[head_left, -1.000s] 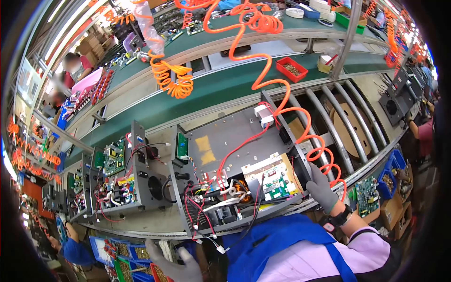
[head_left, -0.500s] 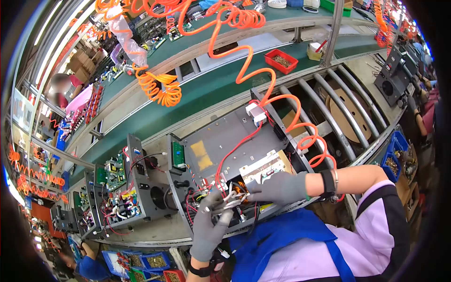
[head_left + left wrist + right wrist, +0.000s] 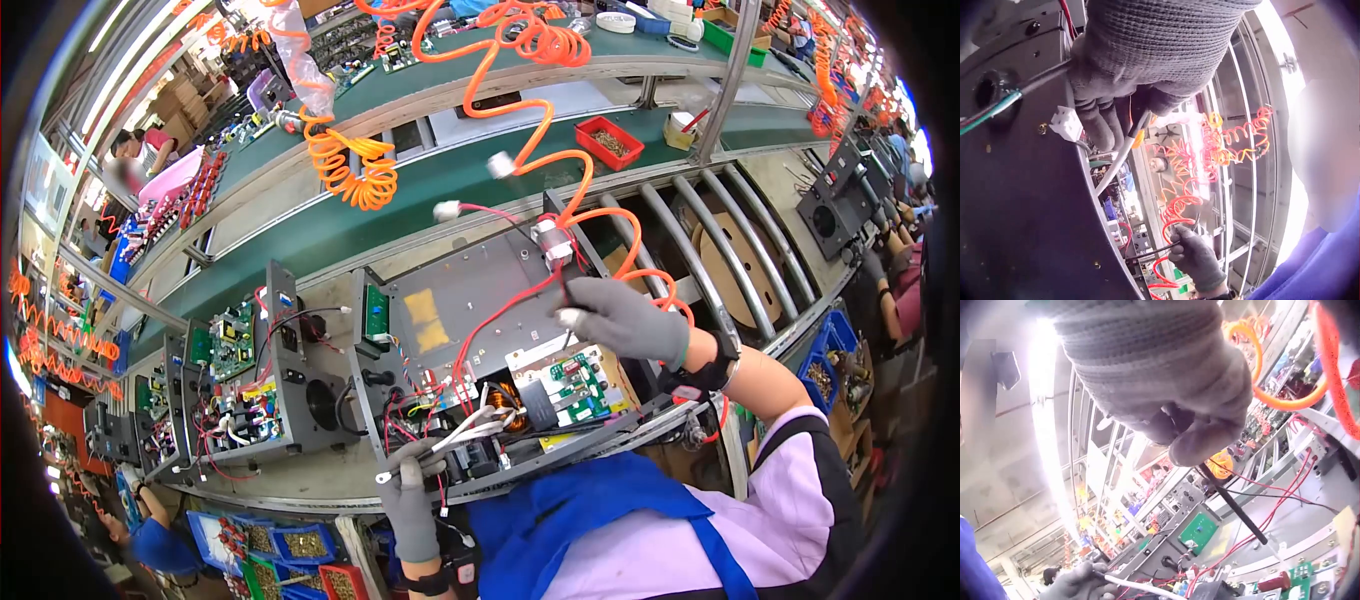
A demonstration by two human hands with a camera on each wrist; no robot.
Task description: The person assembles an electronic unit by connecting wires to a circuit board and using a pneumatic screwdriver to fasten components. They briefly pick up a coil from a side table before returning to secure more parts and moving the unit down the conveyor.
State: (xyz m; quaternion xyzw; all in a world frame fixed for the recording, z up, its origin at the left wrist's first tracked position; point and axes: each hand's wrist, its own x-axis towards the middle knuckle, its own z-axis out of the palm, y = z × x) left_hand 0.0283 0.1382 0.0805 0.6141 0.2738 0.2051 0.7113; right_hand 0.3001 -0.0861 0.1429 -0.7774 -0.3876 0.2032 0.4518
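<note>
In the head view my gloved left hand [image 3: 410,505] is at the front left corner of an open grey metal chassis [image 3: 480,270]. It grips white cables [image 3: 465,437] whose ring terminal [image 3: 383,478] sticks out past the fingers. In the left wrist view a white connector [image 3: 1066,124] hangs beside that hand. My gloved right hand [image 3: 630,322] is above a green circuit board [image 3: 580,388], pinching a black-sleeved cable [image 3: 1235,509]. Beyond that hand, white plugs [image 3: 447,210] on thin red and black wires are up in the air, one blurred.
An orange coiled air hose [image 3: 625,230] crosses the chassis's right side. Metal rollers [image 3: 705,260] lie to the right; similar chassis [image 3: 310,390] stand to the left. A red screw bin [image 3: 610,143] sits on the green belt behind, with more parts bins [image 3: 305,543] below the front edge.
Both hands came into the chassis, from its right end and from below its front edge. The left then drew white cables left; the right lifted the black cable, its plugs swinging from the front edge rearward.
</note>
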